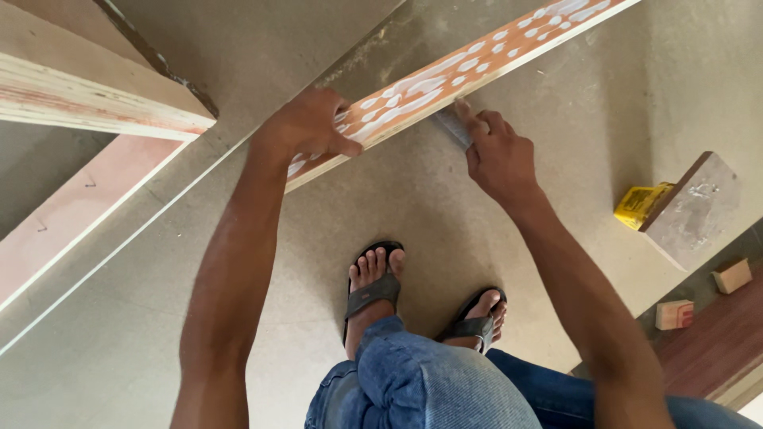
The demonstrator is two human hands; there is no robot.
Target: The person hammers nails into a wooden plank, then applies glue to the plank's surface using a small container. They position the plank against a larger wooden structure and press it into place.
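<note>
Reddish-brown wood, dotted all over with white blobs of glue, makes up the long strip (445, 75) that runs diagonally from your left hand up toward the top right edge of the view. Your left hand (306, 127) grips the near end of that strip, fingers curled over its far edge and thumb lying across the glued face. Your right hand (497, 155) sits just below the strip, fingers pinched on a small grey scraper (451, 123) whose blade touches the strip's lower edge. You crouch on a large pale board (238, 262), both feet in black sandals (373, 290), knees in blue jeans. At the right lie a yellow packet (640, 205), a flat wooden block (691, 208) beside it, and two small wood offcuts (731, 276). Stacked plywood (95, 95) juts in at the top left.
</note>
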